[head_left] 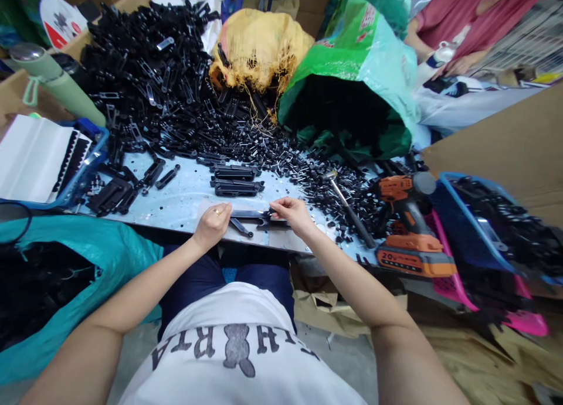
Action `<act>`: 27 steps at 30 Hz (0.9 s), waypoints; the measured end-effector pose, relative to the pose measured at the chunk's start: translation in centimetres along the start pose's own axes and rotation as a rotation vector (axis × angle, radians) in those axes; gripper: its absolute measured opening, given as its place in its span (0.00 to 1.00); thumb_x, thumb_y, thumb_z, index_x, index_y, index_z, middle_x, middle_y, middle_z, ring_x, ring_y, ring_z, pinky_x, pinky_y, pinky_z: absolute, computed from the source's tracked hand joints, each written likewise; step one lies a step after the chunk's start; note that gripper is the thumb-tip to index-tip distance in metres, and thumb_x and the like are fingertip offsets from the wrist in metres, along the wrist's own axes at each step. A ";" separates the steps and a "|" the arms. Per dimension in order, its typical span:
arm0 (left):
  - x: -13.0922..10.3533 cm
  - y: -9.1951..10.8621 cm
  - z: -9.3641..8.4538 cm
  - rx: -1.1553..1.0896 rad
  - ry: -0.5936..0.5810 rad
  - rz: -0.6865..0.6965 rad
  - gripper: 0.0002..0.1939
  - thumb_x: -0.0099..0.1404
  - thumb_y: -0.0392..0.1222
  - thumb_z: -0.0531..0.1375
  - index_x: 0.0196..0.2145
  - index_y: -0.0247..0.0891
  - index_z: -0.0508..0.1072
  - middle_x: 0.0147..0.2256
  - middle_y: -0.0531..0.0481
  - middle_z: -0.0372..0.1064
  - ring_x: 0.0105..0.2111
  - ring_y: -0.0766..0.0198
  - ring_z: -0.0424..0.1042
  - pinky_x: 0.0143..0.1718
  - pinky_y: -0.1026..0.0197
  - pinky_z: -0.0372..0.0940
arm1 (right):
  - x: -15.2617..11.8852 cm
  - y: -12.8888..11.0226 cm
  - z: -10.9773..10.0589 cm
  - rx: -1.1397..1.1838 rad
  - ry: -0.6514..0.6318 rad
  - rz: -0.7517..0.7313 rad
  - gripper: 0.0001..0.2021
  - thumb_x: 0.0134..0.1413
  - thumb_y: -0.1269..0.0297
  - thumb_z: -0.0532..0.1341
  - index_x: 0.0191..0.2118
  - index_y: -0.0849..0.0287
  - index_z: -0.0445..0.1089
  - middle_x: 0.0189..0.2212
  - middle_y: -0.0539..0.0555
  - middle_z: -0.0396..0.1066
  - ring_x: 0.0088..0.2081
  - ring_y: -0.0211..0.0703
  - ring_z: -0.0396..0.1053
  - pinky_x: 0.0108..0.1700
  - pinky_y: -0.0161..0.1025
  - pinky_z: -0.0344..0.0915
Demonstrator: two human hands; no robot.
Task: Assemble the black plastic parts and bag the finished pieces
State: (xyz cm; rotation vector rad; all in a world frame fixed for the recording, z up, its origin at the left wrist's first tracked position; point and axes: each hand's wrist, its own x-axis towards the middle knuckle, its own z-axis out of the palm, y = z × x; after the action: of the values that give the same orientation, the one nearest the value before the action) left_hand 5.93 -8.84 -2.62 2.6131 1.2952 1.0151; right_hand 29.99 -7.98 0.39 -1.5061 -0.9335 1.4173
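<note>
Between my two hands, near the table's front edge, lies a long black bar (250, 214). My left hand (213, 225) pinches its left end, a ring on one finger. At the bar's right end, my right hand (292, 215) has its thumb and fingertips pressed together; a small dark piece shows at the fingertips, too small to name. Just below the bar are a loose black arm piece (241, 228) and another dark part partly under my right hand. Black assembled parts (237, 187) are stacked in rows just behind my hands.
Behind are a large heap of black parts (145, 71), a yellow sack (268, 44) and a green bag (347, 71). To the right are a hammer (349, 208), an orange drill (411, 229) and a blue basket (475, 217). A person stands at the back right.
</note>
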 end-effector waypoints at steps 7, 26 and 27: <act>-0.5 -1.0 0.6 0.046 -0.018 0.089 0.14 0.67 0.34 0.49 0.44 0.31 0.71 0.32 0.40 0.72 0.35 0.59 0.71 0.40 0.54 0.66 | 0.0 -0.5 0.0 0.040 0.026 0.041 0.24 0.20 0.51 0.73 0.23 0.63 0.68 0.15 0.47 0.66 0.17 0.31 0.64 0.21 0.30 0.65; -0.2 1.4 1.0 0.083 -0.006 -0.015 0.16 0.65 0.40 0.52 0.49 0.34 0.69 0.44 0.39 0.71 0.47 0.53 0.67 0.51 0.48 0.56 | -1.7 4.1 -2.0 -1.269 -0.090 -0.852 0.21 0.64 0.57 0.46 0.53 0.63 0.65 0.43 0.62 0.69 0.43 0.45 0.66 0.45 0.41 0.62; -0.2 1.6 1.1 0.080 -0.029 0.014 0.17 0.65 0.40 0.52 0.50 0.34 0.68 0.45 0.39 0.71 0.49 0.52 0.66 0.52 0.47 0.54 | -1.6 4.2 -2.4 -1.346 -0.130 -0.870 0.23 0.63 0.54 0.47 0.56 0.64 0.62 0.43 0.63 0.69 0.43 0.46 0.66 0.45 0.42 0.62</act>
State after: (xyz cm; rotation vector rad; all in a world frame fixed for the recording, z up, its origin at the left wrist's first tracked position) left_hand 7.57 -9.74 -3.03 2.6885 1.3404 0.9425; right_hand 32.10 -11.20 -2.94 -1.4351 -2.4967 0.1120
